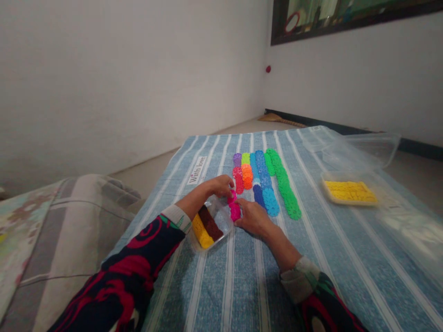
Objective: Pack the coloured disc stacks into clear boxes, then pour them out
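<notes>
Pink plastic snowflake discs (235, 212) lie in a short overlapping row on the striped cloth. My left hand (221, 186) bends over the far end of this row, its fingertips closed on pink discs. From the right, my right hand (254, 217) grips the same row with thumb and fingers at its side. Beyond them are rows of red discs (238, 180), orange discs (247, 176), blue discs (265, 173) and green discs (284, 184). Under my left forearm sits a clear plastic box (226, 229) with yellow discs (200, 232) and brown discs (210, 223).
The blue striped cloth (277, 276) covers the table and bears a "With love" label (197, 170). To the right stand a tub of yellow discs (351, 191), a clear empty container (363, 150) and clear plastic bags (415, 230). Grey striped fabric (86, 221) is at the left.
</notes>
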Available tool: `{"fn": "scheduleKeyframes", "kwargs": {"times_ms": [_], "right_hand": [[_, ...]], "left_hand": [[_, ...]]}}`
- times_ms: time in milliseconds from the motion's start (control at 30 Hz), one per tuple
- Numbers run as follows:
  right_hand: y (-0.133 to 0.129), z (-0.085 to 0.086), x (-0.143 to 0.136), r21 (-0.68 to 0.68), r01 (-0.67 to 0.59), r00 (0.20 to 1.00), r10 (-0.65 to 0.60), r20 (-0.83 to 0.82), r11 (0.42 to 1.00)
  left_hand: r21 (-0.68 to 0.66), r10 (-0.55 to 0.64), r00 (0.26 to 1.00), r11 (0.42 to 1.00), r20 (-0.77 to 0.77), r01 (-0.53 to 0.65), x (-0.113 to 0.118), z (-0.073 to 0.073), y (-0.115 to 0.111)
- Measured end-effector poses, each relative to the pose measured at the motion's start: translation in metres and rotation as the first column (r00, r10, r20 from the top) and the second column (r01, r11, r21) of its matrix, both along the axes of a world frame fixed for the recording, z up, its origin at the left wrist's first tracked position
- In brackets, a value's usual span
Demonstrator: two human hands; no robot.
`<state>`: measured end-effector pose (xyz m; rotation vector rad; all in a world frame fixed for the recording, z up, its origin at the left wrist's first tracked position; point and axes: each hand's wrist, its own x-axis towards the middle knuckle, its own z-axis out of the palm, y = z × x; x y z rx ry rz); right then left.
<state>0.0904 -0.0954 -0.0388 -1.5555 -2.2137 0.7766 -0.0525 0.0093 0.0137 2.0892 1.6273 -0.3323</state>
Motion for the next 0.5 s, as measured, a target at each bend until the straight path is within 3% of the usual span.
{"fn": "scheduleKeyframes", "kwargs": {"times_ms": [233,500], "right_hand": [[-0.0004,-0.0004,-0.0004,0.006,0.014,1.000,-0.014,-0.012,1.000],[-0.0006,-0.0012,0.0001,-0.012,0.011,0.999,-0.011,-0.038,1.000]], "left_hand": [[-0.047,0.088,0.989,0.995,0.119,-0.083,0.0027,-0.0054,0.0033],[-0.061,0.108,0.971,0.993,0.212,-0.097,-0.0003,-0.0078,0.0007]]}}
